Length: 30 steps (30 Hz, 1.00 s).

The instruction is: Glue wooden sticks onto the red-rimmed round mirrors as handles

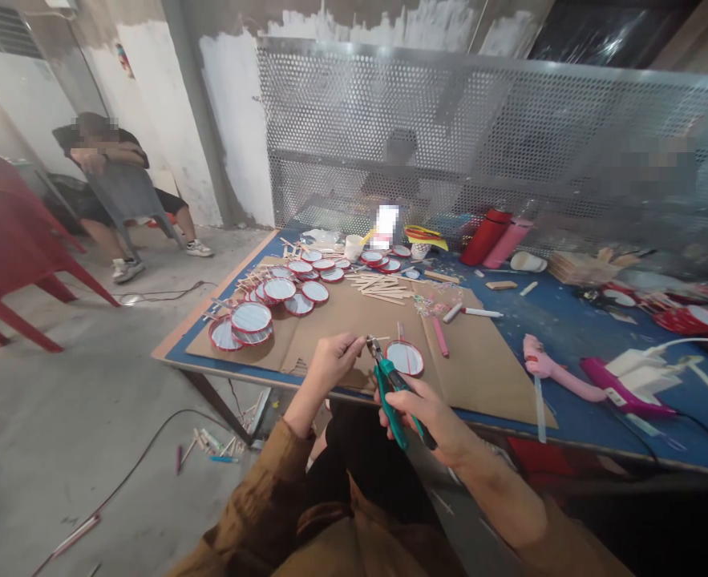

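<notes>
My right hand (422,409) grips pliers (394,393) with teal and black handles, their jaws pointing up and away from me. At the jaws, my left hand (333,361) is closed in a pinch. What its fingertips hold is too small to make out. A thin pale stick (381,338) shows just past the jaws; whether it is held I cannot tell. Right beside the pliers lies a round white disc with a red rim (405,358) on the cardboard sheet (474,369). More red-rimmed discs (251,317) are piled to the left, and loose wooden sticks (381,287) lie behind.
A pink glue gun (561,373) and a purple power strip (624,393) with white plugs lie at right. Red bottle (486,236), pink bottle (508,243) and paper cup (527,263) are farther back. A perforated metal screen (341,128) stands behind; a seated person (110,168) is far left.
</notes>
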{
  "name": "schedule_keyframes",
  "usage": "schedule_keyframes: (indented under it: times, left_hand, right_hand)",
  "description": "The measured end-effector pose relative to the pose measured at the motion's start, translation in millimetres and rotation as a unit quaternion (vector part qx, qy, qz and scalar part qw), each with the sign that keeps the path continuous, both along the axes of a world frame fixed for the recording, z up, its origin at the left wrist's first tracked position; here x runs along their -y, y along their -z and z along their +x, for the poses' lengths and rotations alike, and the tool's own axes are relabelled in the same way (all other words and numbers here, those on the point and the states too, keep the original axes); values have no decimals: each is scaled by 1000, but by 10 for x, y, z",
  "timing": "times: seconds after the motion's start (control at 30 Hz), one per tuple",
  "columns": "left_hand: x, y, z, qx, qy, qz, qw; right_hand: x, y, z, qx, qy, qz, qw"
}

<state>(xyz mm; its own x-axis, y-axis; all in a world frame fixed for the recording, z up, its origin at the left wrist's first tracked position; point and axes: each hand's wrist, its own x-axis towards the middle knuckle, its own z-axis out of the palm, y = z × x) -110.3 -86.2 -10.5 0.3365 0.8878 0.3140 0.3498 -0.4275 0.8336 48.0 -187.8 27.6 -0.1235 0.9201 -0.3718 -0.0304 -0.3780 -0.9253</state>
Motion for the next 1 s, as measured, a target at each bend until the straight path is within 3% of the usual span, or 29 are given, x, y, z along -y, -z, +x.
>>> schedule_keyframes:
  times: [0.27, 0.53, 1.0]
  left_hand:
    - [-12, 11, 5, -17, -3, 9, 1000]
    - [-6, 6, 23, -17, 0, 10, 1000]
    - [-14, 11, 33, -29, 16, 13, 999]
  right_hand:
    - [-19, 38, 0, 22, -4, -1, 1000]
    - [36, -9, 29, -80, 22, -19, 996]
    - [58, 18, 60, -56, 19, -11, 998]
